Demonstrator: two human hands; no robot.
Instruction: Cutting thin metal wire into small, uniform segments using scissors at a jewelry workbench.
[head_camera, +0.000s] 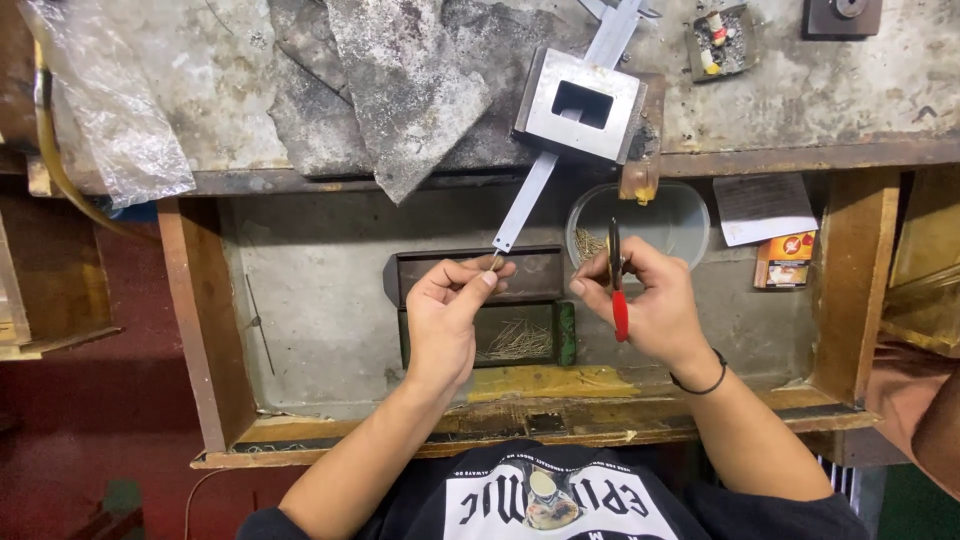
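Red-handled pliers (618, 290) gripped in right hand (645, 300), thin wire (495, 262) pinched by left hand (447, 310).

Both bare forearms reaching forward from torso, converging ahead of chest. Left hand (445, 310) lying left of right hand (645, 300), near but apart. Left hand turning back toward camera, thumb and forefinger pinching together at fingertips (490, 275), other fingers curling under. Right hand gripping, fingers wrapping closed, thumb pressing on near side, palm facing left hand. Right wrist bending slightly inward, wearing thin dark band. Elbows spreading outward, well behind right hand.
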